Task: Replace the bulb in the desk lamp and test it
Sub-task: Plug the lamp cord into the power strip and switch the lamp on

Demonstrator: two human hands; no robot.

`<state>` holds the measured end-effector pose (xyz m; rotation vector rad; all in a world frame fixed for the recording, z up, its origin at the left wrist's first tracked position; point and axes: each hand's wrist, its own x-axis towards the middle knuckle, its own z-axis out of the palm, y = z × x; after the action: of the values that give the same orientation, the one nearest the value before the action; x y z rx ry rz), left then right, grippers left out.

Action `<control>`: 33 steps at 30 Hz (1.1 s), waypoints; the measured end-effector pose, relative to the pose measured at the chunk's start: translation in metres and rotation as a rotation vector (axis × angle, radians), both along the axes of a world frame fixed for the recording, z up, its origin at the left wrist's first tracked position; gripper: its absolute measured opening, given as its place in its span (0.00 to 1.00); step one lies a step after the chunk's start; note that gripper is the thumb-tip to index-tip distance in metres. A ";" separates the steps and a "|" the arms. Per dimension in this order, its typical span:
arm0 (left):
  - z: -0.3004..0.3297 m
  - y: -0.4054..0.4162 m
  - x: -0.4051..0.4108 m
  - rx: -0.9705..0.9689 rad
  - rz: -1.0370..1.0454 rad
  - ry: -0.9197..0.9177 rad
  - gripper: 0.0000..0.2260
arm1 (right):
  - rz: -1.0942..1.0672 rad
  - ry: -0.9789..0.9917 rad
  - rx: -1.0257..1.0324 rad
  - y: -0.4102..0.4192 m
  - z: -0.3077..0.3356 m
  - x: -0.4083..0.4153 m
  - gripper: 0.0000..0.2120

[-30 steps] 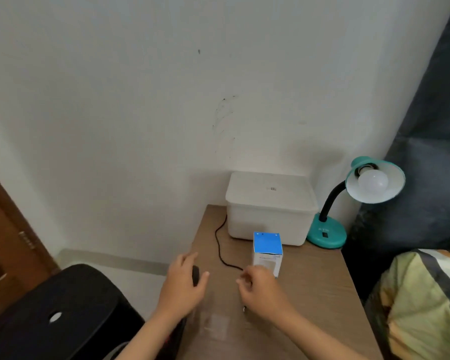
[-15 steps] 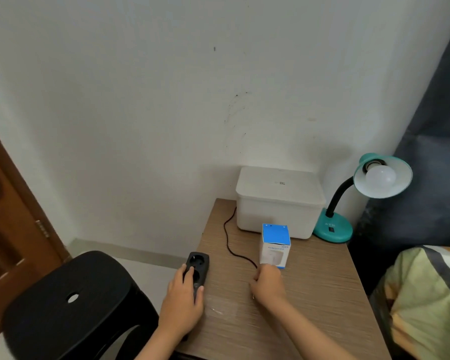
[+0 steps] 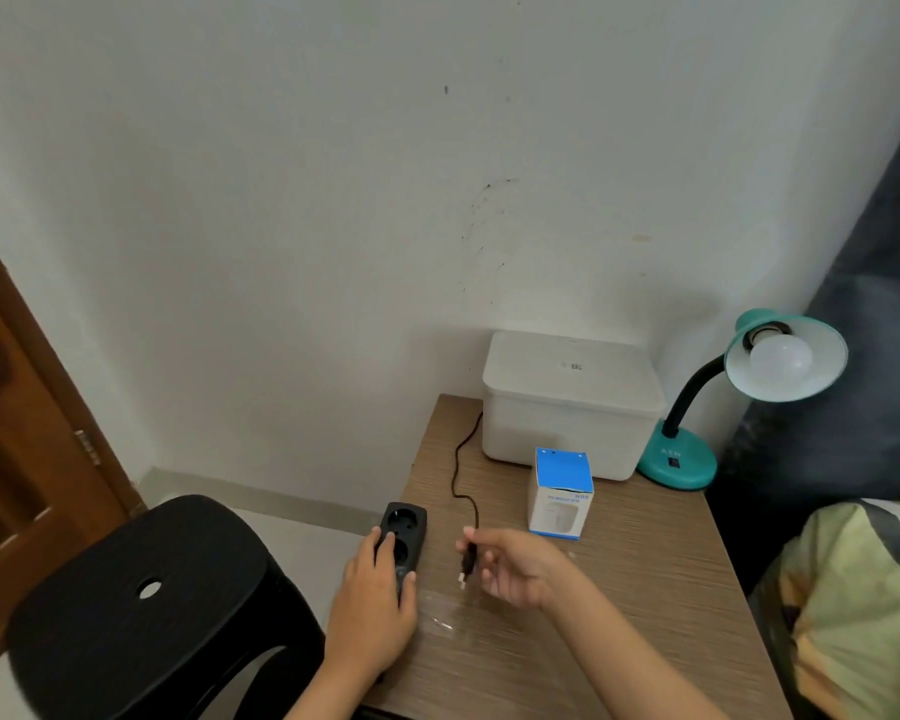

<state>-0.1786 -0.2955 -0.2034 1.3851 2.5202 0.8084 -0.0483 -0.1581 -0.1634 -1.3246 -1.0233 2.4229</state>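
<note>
A teal desk lamp (image 3: 679, 462) stands at the table's back right, its shade tilted toward me with a white bulb (image 3: 780, 358) screwed in; the bulb is unlit. The lamp's black cord (image 3: 458, 459) runs across the wooden table (image 3: 645, 589) to a black plug (image 3: 468, 561), which my right hand (image 3: 515, 566) pinches a little above the tabletop. My left hand (image 3: 372, 605) rests on a black power strip (image 3: 404, 532) at the table's left edge, fingers over its near sockets. The plug is just right of the strip, apart from it.
A white lidded box (image 3: 567, 402) sits against the wall beside the lamp. A small blue and white carton (image 3: 559, 493) stands in front of it. A black stool (image 3: 141, 605) is at the left, a brown door (image 3: 27, 439) farther left, patterned bedding (image 3: 853, 605) at the right.
My left hand has slid the power strip forward into view on the table's left edge. My right hand has lifted the plug off the table toward the strip.
</note>
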 end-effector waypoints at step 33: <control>-0.006 -0.002 -0.001 0.102 0.083 -0.099 0.29 | 0.028 -0.252 1.135 -0.022 -0.012 -0.092 0.05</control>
<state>-0.1797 -0.2971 -0.2090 1.2429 2.5065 1.0078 -0.1406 -0.1798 -0.1755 -1.1167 -2.0089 1.2038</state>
